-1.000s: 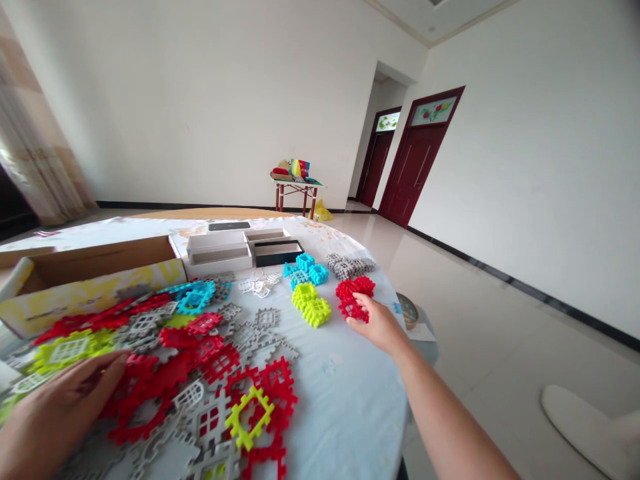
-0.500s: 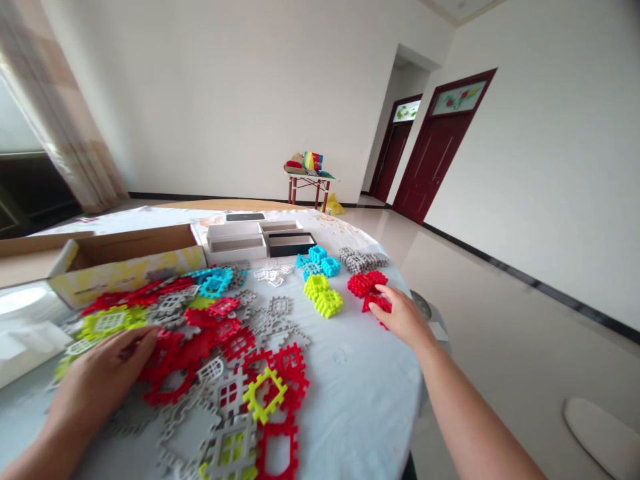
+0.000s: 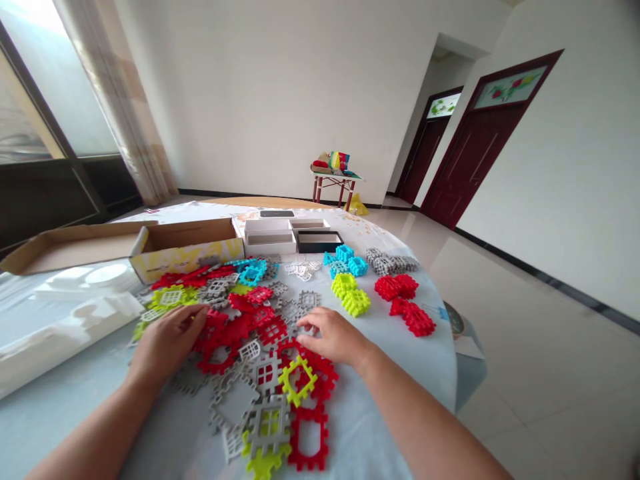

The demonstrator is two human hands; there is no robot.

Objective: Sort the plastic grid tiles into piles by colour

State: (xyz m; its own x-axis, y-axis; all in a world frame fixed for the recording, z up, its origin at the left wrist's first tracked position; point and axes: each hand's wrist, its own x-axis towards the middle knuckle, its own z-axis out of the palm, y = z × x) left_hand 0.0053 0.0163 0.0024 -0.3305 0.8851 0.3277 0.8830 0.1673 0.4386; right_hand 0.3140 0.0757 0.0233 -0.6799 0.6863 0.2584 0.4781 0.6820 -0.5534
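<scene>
A loose pile of flat, notched plastic building panels, red (image 3: pixel 273 330), grey (image 3: pixel 235 403) and lime green (image 3: pixel 299 381), spreads over the cloth. My left hand (image 3: pixel 170 337) rests at the pile's left side, fingers curled in against red panels; whatever lies between its fingertips is hidden. Over the grey panels on the pile's right side is my right hand (image 3: pixel 333 335), thumb and fingers apart and nothing visible between them. To the right stand sorted stacks: blue (image 3: pixel 345 261), lime green (image 3: pixel 351 295), grey (image 3: pixel 391 262) and red (image 3: pixel 407 303).
Behind the pile stand an open cardboard box (image 3: pixel 190 253), white box trays (image 3: pixel 270 241) and a black tray (image 3: pixel 320 242). Small white window pieces (image 3: pixel 303 268) lie before them. White foam packing (image 3: pixel 70 333) is at left. The round table's edge (image 3: pixel 454 373) curves along the right.
My right hand has moved left from the red stacks to the pile, leaving red panels behind. The view has turned left; my left hand stays by the same red panels.
</scene>
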